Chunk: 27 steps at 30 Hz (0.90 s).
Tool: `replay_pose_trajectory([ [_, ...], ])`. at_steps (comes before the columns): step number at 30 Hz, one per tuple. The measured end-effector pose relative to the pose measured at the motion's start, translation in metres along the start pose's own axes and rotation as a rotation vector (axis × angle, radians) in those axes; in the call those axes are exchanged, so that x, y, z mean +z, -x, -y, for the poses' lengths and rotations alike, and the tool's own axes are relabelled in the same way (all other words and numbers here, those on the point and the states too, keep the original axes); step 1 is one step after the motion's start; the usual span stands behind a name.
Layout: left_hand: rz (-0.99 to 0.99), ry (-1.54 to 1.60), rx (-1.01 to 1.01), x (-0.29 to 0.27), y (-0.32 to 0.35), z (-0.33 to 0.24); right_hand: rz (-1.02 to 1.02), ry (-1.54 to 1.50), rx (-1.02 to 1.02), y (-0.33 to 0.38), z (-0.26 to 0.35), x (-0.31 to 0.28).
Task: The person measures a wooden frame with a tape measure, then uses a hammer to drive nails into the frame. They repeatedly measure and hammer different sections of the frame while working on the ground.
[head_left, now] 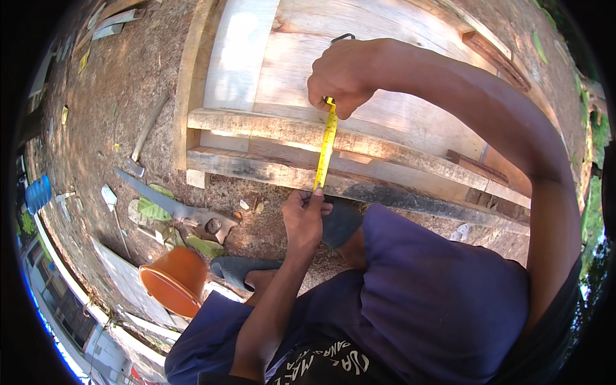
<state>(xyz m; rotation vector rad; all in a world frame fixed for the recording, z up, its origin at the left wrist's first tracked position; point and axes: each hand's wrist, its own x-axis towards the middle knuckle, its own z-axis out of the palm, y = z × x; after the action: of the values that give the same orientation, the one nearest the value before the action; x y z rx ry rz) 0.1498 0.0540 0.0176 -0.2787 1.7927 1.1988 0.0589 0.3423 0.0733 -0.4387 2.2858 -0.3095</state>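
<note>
A yellow tape measure (327, 142) is stretched across two parallel wooden beams (269, 130) of a wooden frame. My right hand (346, 76) is closed around the tape's case end, above the plywood panel (308, 51); the case is mostly hidden by the fingers, with a dark loop showing behind the hand. My left hand (304, 218) pinches the tape's near end, thumb on top, at the outer edge of the nearer beam (256, 170). Between the hands the blade runs nearly straight, tilted slightly.
Left of the frame, a hand saw (168, 204) and a hammer (147, 133) lie on the dirt. An orange bucket (174, 280) is tipped near my left foot. A blue container (38, 195) lies far left. Short wood pieces (495, 61) rest on the frame's right side.
</note>
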Motion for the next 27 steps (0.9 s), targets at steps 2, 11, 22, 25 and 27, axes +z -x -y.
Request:
replay_pose_trajectory([
  [2,-0.003,0.042,-0.010,-0.001,-0.001,0.001,0.016,-0.012,0.016,-0.002,0.000,-0.002],
  [11,-0.214,0.456,-0.059,0.001,0.003,-0.030,-0.006,-0.003,0.011,-0.005,0.002,-0.010],
  [22,0.008,0.795,-0.132,-0.038,-0.039,-0.031,0.012,0.039,0.002,-0.021,0.008,-0.017],
  [25,0.034,0.782,-0.058,-0.035,-0.042,-0.026,-0.021,0.045,-0.004,-0.021,0.007,-0.016],
  [27,0.016,0.770,-0.035,-0.032,-0.041,-0.027,-0.029,0.042,0.002,-0.019,0.006,-0.014],
])
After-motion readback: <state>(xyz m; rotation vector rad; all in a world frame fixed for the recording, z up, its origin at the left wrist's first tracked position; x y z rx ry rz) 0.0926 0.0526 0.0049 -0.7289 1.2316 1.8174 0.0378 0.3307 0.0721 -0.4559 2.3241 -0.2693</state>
